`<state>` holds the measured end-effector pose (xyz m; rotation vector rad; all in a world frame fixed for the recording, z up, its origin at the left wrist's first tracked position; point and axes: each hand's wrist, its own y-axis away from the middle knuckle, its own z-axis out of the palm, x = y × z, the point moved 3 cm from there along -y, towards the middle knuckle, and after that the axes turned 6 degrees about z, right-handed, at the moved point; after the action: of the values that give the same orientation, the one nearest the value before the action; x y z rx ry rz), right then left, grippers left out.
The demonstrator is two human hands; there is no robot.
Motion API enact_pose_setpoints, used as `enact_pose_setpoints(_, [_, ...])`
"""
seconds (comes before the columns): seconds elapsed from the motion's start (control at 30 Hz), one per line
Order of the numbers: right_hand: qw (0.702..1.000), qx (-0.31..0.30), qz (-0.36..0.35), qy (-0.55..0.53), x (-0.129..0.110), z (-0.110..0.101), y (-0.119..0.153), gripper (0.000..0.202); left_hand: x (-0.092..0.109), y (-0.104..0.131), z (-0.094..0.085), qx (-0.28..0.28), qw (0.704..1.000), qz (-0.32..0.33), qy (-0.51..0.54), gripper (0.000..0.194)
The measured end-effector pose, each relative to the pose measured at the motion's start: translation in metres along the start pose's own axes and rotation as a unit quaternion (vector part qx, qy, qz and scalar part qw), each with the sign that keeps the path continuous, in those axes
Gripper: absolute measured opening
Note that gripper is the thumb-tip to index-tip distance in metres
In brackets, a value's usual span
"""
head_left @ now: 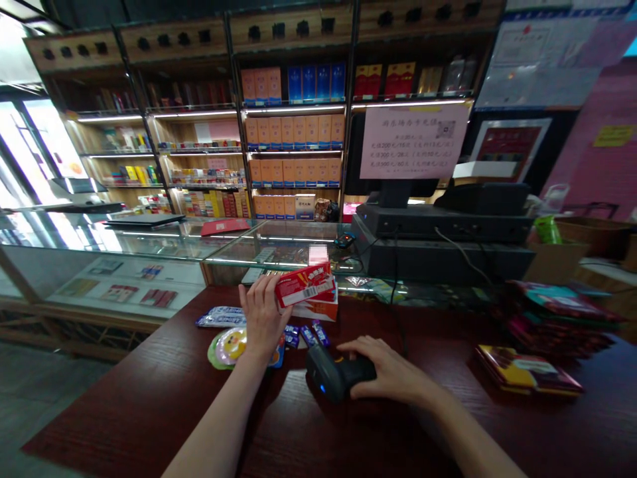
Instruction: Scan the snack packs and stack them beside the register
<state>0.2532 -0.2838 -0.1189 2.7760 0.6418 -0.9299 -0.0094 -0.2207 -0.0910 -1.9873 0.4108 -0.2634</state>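
My left hand (pixel 262 312) is closed on a red snack box (pixel 304 284), tilted, with its barcode side facing me. Behind that box sits a red-and-white carton (pixel 318 310) on the dark counter. A black barcode scanner (pixel 326 375) with a blue light lies low over the wood. Round its handle are the fingers and thumb of my right hand (pixel 383 368). Small purple-wrapped sweets (pixel 314 333) lie between the two hands. Beside my left wrist are a round pack with a yellow cartoon face (pixel 231 345) and a blue-and-white packet (pixel 221 317), partly covered by the hand.
At the right lie yellow-and-maroon packs (pixel 527 370) and a stack of maroon packets (pixel 557 318). A monitor backed with a pink sign (pixel 413 143) stands on a black cash drawer (pixel 448 229). Glass display cases (pixel 119 282) run left. Stocked shelves (pixel 293 153) line the wall.
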Motion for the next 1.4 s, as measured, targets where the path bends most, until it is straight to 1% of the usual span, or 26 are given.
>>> enact_pose_setpoints(0.07, [0.998, 0.040, 0.010, -0.049, 0.000, -0.007, 0.000, 0.054, 0.004, -0.001, -0.001, -0.006, 1.000, 0.012, 0.006, 0.065])
enact_pose_setpoints(0.13, [0.988, 0.103, 0.030, -0.115, 0.005, -0.014, -0.003, 0.048, 0.009, -0.001, -0.002, -0.011, 1.000, 0.024, 0.012, 0.065])
enact_pose_setpoints(0.23, [0.956, 0.184, 0.073, -0.216, 0.015, -0.020, -0.009, 0.056, 0.015, -0.001, -0.002, -0.008, 0.999, 0.044, 0.022, 0.063])
enact_pose_setpoints(0.3, [0.929, 0.214, 0.103, -0.284, 0.021, -0.021, -0.012, 0.065, 0.019, 0.000, -0.001, -0.006, 0.998, 0.059, 0.032, 0.062])
enact_pose_setpoints(0.37, [0.902, 0.228, 0.129, -0.343, 0.024, -0.023, -0.012, 0.073, 0.023, 0.001, 0.000, -0.007, 0.996, 0.074, 0.043, 0.062])
enact_pose_setpoints(0.43, [0.882, 0.227, 0.152, -0.384, 0.022, -0.025, -0.010, 0.075, 0.027, 0.001, 0.001, -0.009, 0.995, 0.085, 0.052, 0.062])
enact_pose_setpoints(0.5, [0.870, 0.210, 0.165, -0.414, 0.019, -0.026, -0.007, 0.073, 0.031, 0.002, 0.001, -0.014, 0.994, 0.094, 0.060, 0.061])
enact_pose_setpoints(0.63, [0.856, 0.171, 0.175, -0.456, 0.012, -0.026, -0.004, 0.067, 0.038, 0.002, 0.001, -0.014, 0.991, 0.115, 0.071, 0.057])
enact_pose_setpoints(0.8, [0.846, 0.149, 0.169, -0.484, 0.010, -0.025, -0.002, 0.063, 0.040, 0.003, 0.003, -0.014, 0.990, 0.119, 0.074, 0.058])
enact_pose_setpoints(0.97, [0.826, 0.147, 0.174, -0.515, 0.013, -0.022, -0.003, 0.059, 0.039, 0.003, 0.002, 0.007, 0.990, 0.128, 0.052, 0.053])
enact_pose_setpoints(1.1, [0.807, 0.152, 0.190, -0.538, 0.016, -0.017, -0.006, 0.050, 0.041, 0.002, -0.001, 0.022, 0.989, 0.142, 0.040, 0.053])
enact_pose_setpoints(1.3, [0.795, 0.154, 0.195, -0.553, 0.018, -0.016, -0.006, 0.044, 0.046, 0.001, 0.000, 0.030, 0.984, 0.169, 0.045, 0.052])
enact_pose_setpoints(1.4, [0.785, 0.169, 0.189, -0.565, 0.020, -0.017, -0.006, 0.043, 0.047, 0.001, 0.001, 0.031, 0.983, 0.172, 0.047, 0.051])
